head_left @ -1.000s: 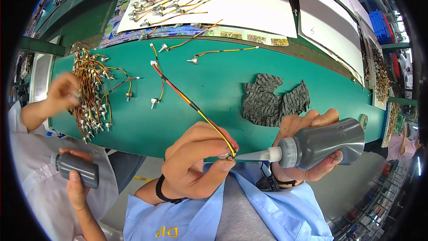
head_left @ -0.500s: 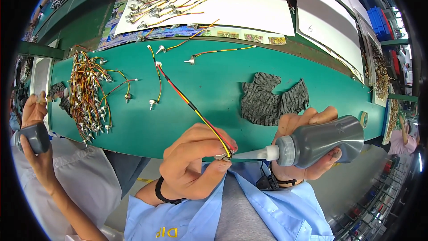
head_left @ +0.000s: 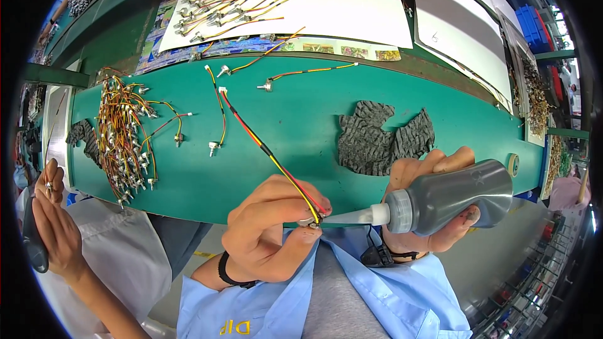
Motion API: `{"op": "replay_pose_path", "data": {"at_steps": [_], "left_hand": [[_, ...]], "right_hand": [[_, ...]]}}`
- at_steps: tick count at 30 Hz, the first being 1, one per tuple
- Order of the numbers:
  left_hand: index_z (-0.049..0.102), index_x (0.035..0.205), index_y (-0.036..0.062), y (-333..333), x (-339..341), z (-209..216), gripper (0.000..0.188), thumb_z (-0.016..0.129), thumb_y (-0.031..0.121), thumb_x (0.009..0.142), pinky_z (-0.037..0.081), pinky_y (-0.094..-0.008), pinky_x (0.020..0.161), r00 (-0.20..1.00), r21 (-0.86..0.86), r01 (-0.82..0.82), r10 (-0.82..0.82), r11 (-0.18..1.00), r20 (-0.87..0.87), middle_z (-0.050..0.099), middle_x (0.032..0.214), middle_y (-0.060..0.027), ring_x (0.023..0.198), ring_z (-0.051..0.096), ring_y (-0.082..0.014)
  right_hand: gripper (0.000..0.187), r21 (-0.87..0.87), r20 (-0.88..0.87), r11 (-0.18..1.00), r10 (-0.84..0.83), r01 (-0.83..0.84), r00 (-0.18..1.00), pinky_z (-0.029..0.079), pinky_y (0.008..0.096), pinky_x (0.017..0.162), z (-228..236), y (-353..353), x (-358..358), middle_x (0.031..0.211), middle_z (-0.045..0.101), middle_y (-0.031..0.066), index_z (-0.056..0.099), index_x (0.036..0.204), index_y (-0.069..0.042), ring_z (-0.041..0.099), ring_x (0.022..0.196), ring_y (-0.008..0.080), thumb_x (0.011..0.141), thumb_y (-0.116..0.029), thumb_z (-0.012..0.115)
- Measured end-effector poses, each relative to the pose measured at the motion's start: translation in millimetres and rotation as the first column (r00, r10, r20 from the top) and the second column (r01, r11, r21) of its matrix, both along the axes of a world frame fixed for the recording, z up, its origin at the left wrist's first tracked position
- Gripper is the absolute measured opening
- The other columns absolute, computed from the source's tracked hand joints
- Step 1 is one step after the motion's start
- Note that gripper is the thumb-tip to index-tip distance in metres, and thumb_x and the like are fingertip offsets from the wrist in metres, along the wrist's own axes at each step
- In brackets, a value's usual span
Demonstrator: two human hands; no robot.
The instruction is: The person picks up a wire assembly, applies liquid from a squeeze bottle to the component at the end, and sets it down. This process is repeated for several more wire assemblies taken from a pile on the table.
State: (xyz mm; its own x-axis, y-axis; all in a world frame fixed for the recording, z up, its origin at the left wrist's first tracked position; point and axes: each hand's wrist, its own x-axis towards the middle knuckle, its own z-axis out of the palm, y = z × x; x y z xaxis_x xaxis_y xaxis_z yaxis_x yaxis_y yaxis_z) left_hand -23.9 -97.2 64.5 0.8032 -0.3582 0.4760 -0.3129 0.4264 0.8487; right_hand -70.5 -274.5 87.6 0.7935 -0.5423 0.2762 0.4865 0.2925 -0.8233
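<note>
Bottle tip stays at the component; the main change is at the co-worker's side.

The left hand [head_left: 267, 229] keeps thumb and fingertips clamped on the small wired component [head_left: 315, 220], just over the near edge of the green bench [head_left: 282, 97]; the right hand [head_left: 411, 242] stays wrapped around the grey squeeze bottle [head_left: 468, 191]. Their grips hardly alter, so the work seems at the same point, while the co-worker's hand [head_left: 59, 242] has moved from the wire pile [head_left: 122, 144] to the far left. Green surface stretches between pile and dark cloth [head_left: 370, 141], crossed by the held wires [head_left: 260, 144]; the cloth lies close beyond the right knuckles.
</note>
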Motion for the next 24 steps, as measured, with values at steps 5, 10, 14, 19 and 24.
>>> {"op": "replay_pose_path", "data": {"at_steps": [5,10,14,19,24], "left_hand": [[0.056,0.106,-0.006,-0.4,0.1,0.0,0.03,0.062,-0.013,0.077,0.054,-0.0367,0.065,1.0,-0.001,0.003,-0.003,1.0,-0.003,0.063,0.098,-0.0214,0.081,0.065,-0.0287],[0.056,0.105,-0.0061,-0.2,-0.6,1.6,0.03,0.062,-0.014,0.077,0.055,-0.0372,0.066,1.0,0.003,0.009,-0.009,1.0,-0.014,0.062,0.097,-0.0213,0.081,0.065,-0.0289],[0.056,0.105,-0.0062,0.0,-0.9,2.1,0.029,0.062,-0.014,0.077,0.055,-0.0372,0.066,1.0,0.008,0.006,-0.006,1.0,-0.02,0.063,0.096,-0.0212,0.081,0.065,-0.0288],[0.056,0.104,-0.0062,-0.2,-1.4,1.7,0.028,0.061,-0.013,0.078,0.055,-0.0374,0.066,1.0,0.009,0.006,-0.006,1.0,-0.02,0.063,0.096,-0.0212,0.081,0.065,-0.0288],[0.056,0.104,-0.0062,1.0,-2.0,2.5,0.027,0.061,-0.013,0.078,0.055,-0.0377,0.067,0.999,0.026,0.005,-0.004,1.0,-0.032,0.063,0.096,-0.0216,0.081,0.065,-0.0292]], "right_hand": [[0.057,0.0,-0.032,0.999,0.032,-0.032,0.999,0.032,0.0282,0.049,2.8,-0.8,-0.6,0.071,0.045,0.0049,0.039,0.097,-0.003,0.037,0.052,0.0117,0.085,-0.051,0.067],[0.057,0.004,-0.022,0.999,0.052,-0.052,0.998,0.032,0.0285,0.05,1.2,-2.9,-2.9,0.071,0.045,0.0051,0.04,0.098,-0.003,0.038,0.052,0.0127,0.085,-0.052,0.067],[0.061,0.195,-0.01,0.968,0.164,-0.159,0.986,0.041,0.0284,0.06,2.5,-5.9,-7.5,0.08,0.052,0.0046,0.047,0.1,-0.004,0.053,0.069,0.0155,0.072,-0.043,0.085],[0.059,0.135,-0.012,0.981,0.144,-0.141,0.989,0.038,0.0289,0.057,-0.6,-5.3,-6.7,0.078,0.051,0.005,0.045,0.1,-0.004,0.049,0.063,0.0154,0.075,-0.046,0.079],[0.059,0.032,-0.032,0.997,0.065,-0.064,0.997,0.031,0.0292,0.051,-1.4,-2.3,-4.1,0.072,0.047,0.0062,0.04,0.1,-0.003,0.041,0.052,0.0144,0.084,-0.053,0.067]]}}
